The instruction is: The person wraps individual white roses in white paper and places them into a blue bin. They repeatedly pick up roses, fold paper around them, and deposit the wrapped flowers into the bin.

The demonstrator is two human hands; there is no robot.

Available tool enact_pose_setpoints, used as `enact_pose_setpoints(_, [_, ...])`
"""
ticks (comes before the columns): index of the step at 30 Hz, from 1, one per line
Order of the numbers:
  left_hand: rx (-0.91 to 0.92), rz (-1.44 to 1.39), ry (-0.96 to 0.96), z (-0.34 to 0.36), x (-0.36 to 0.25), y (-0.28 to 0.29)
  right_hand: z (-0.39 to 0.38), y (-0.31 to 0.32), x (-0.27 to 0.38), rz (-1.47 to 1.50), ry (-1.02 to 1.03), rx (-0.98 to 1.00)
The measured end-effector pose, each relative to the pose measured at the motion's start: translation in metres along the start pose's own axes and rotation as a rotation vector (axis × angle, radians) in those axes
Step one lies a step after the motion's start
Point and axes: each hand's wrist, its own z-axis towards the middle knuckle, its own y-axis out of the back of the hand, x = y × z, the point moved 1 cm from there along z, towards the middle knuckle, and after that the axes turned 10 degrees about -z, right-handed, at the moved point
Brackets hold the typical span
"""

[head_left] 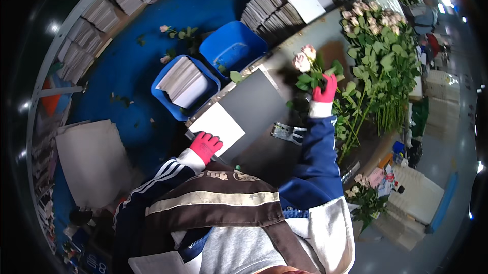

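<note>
My right hand [326, 90], in a pink glove with a white cuff, is closed round the leafy stems of pale pink roses [302, 62] over the table. Their blooms point away from me. A white sheet [223, 124] lies on a dark grey board [256, 102], and my left hand [206, 146], gloved alike, rests on its near left corner with the fingers stretched out. Beside my right hand, to the right, a big heap of cut roses [378, 52] has its blooms at the far end and bare stems toward me.
Two blue bins, one holding folded cardboard [178, 83] and one [231, 45] with leaf scraps, stand beyond the board. A small metal tool [288, 133] lies near my right forearm. Cardboard stacks [274, 4] rise behind. Fallen roses [178, 35] litter the blue floor.
</note>
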Motion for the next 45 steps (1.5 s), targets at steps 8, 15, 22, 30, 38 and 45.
enact_pose_setpoints(8, [-0.111,0.022,-0.007,0.001,-0.002,-0.01,-0.07,0.171,0.18,-0.092,0.092,0.196])
enact_pose_setpoints(15, [0.049,0.347,0.169,-0.005,-0.034,-0.015,-0.212,0.017,0.243,0.096,-0.112,0.743])
enact_pose_setpoints(22, [-0.247,0.145,0.08,-0.015,-0.043,-0.025,-0.232,-0.013,0.227,0.017,0.275,1.009])
enact_pose_setpoints(30, [0.05,0.374,0.342,0.008,-0.043,-0.056,-0.22,0.002,0.235,0.2,0.257,0.982])
enact_pose_setpoints(38, [0.074,0.321,0.296,0.007,-0.035,-0.034,-0.236,-0.001,0.227,0.234,0.029,0.812])
enact_pose_setpoints(45, [0.19,0.541,0.513,0.017,-0.05,-0.062,-0.232,0.002,0.236,0.229,0.397,1.011])
